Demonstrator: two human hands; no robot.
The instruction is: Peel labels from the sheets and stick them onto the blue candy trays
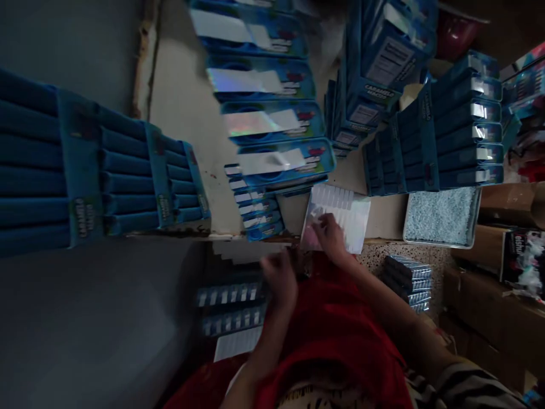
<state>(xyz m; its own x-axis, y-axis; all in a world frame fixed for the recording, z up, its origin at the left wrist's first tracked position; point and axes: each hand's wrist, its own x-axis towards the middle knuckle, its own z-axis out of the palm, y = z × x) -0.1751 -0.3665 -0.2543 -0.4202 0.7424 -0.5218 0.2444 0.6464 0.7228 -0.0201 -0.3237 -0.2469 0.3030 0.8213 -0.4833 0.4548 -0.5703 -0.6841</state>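
Note:
My right hand [332,237] is over a sheet of pale, shiny labels [357,218] at the table's front edge. Its fingers look pinched together at the sheet's left part; whether a label is between them is too blurred to see. My left hand [281,277] hangs in front of the table edge, smeared by motion, its fingers unclear. Just beyond the hands lies a row of blue packs [285,156] with pale shiny strips across them. A smaller stack of blue packs [260,213] sits left of the label sheet.
Blue boxes [153,176] line the left, and more boxes [460,133] stand at the right. A metal tray [470,227] of light-blue pieces rests on the right edge. Packs [409,278] are stacked below, beside cardboard boxes [481,295]. A wall [97,318] is at lower left.

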